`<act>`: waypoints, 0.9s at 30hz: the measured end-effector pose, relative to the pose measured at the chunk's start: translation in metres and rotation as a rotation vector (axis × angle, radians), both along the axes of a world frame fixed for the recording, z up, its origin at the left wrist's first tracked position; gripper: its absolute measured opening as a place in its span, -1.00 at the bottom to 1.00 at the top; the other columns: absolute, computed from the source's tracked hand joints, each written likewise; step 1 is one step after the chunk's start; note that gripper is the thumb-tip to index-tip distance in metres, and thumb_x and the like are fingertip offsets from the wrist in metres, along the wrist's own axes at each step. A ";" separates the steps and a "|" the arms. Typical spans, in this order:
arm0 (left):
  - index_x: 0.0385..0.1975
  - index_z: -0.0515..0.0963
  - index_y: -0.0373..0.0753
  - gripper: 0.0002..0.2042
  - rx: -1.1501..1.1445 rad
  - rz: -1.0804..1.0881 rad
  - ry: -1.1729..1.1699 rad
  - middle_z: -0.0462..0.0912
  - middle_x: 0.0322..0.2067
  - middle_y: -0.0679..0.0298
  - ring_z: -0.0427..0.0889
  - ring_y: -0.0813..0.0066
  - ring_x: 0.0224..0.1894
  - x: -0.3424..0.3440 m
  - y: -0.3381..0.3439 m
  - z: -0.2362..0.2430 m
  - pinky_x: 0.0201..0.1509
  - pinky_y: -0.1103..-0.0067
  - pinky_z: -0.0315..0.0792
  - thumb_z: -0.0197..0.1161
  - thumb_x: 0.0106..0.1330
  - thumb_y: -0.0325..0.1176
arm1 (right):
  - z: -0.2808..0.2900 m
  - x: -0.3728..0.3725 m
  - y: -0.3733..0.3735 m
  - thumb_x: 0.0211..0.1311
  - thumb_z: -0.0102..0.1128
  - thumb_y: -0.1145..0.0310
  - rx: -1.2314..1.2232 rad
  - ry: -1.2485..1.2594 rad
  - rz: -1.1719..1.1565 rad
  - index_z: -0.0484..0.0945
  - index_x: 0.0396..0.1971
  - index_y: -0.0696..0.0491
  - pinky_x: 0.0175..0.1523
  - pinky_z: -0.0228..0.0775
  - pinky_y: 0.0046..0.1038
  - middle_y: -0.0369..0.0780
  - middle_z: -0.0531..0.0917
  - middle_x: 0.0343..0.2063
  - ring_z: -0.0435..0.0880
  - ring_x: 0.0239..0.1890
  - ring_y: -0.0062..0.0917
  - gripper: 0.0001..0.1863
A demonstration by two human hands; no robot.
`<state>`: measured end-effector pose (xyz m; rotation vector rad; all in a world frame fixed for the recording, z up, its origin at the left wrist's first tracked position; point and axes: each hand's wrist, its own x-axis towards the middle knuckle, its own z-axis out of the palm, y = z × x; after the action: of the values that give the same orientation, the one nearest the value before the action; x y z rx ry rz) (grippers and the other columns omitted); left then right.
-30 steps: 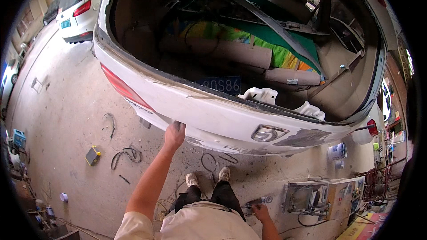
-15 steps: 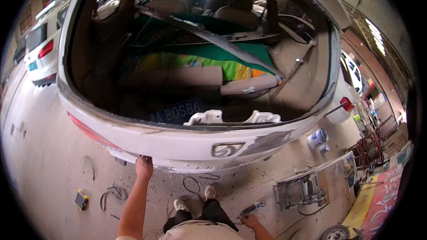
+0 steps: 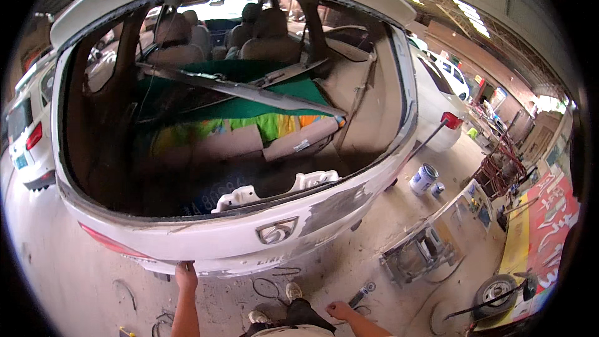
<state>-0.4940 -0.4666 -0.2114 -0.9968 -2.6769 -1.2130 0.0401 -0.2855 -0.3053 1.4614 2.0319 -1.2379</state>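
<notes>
- the left hand (image 3: 185, 273) reaches up to the lower edge of the raised hatch door (image 3: 249, 237) of a white car, and its fingers are closed over that edge, near the left end.
- the right hand (image 3: 339, 309) is low beside the person's hip, fingers curled around a small dark tool (image 3: 362, 293); the tool is too small to say what kind it is.
- the hatch door fills the upper part of the view, lifted above the person; its window glass is out, so the seats (image 3: 249, 37) and a green cover (image 3: 249, 103) show through the opening.
- i judge the door heavy and stiff, a big metal panel; one hand at the side may let it twist or swing.
- the paint on the right part is rubbed down to grey patches (image 3: 334, 203), so this surface is probably dusty and a little slippery.
- the bare window rim (image 3: 187, 215) could be sharp; i would keep fingers away from it.
- the best hold seems the thick lower edge, closer to the badge (image 3: 276, 231) in the middle, where the weight balances.
- a paint can (image 3: 423, 178) stands on the floor (image 3: 75, 281), well apart to the right.
</notes>
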 end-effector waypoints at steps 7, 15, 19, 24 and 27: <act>-0.49 0.62 -0.33 -0.79 0.024 -0.004 -0.223 0.60 -0.49 -0.08 0.58 -0.07 -0.34 0.000 0.012 0.006 -0.26 0.25 0.42 0.07 0.23 -0.37 | -0.013 0.021 -0.005 0.20 0.04 -0.05 -0.063 -0.001 0.041 0.60 -0.30 0.14 -0.18 0.43 -0.32 -0.17 0.68 -0.45 0.63 -0.37 -0.34 -0.51; -0.53 0.64 -0.25 -0.79 0.105 0.037 -0.249 0.63 -0.48 -0.01 0.59 -0.01 -0.37 0.001 0.012 0.002 -0.25 0.29 0.44 0.07 0.20 -0.36 | 0.002 0.013 -0.014 0.21 -0.01 -0.01 0.072 -0.065 0.072 0.56 -0.18 0.10 -0.15 0.41 -0.27 -0.13 0.65 -0.38 0.60 -0.33 -0.36 -0.53; -0.40 0.62 -0.19 -0.80 -0.010 0.027 -0.142 0.64 -0.40 0.04 0.59 -0.02 -0.32 0.001 0.011 -0.014 -0.25 0.23 0.46 0.02 0.16 -0.39 | 0.050 0.004 -0.041 0.16 0.00 0.13 0.186 0.027 -0.099 0.61 -0.31 0.10 -0.17 0.39 -0.25 -0.11 0.65 -0.49 0.60 -0.38 -0.31 -0.64; -0.40 0.64 -0.17 -0.79 -0.175 0.044 -0.154 0.65 -0.39 0.08 0.60 0.02 -0.32 0.000 0.012 0.003 -0.22 0.26 0.47 0.06 0.23 -0.26 | -0.020 0.024 -0.037 0.16 0.03 0.11 0.094 0.039 -0.012 0.63 -0.34 0.09 -0.19 0.41 -0.30 -0.16 0.65 -0.51 0.61 -0.39 -0.34 -0.65; -0.44 0.64 -0.18 -0.76 -0.032 0.090 -0.270 0.66 -0.41 0.13 0.61 0.04 -0.32 0.013 0.010 0.024 -0.22 0.27 0.47 0.05 0.25 -0.23 | -0.033 0.035 -0.023 0.16 0.04 0.10 0.194 0.027 0.039 0.62 -0.31 0.09 -0.21 0.43 -0.31 -0.14 0.66 -0.50 0.62 -0.41 -0.34 -0.63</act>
<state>-0.4807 -0.4570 -0.1876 -0.7547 -2.9137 -1.3797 0.0751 -0.3087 -0.3388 1.4883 2.2415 -1.0755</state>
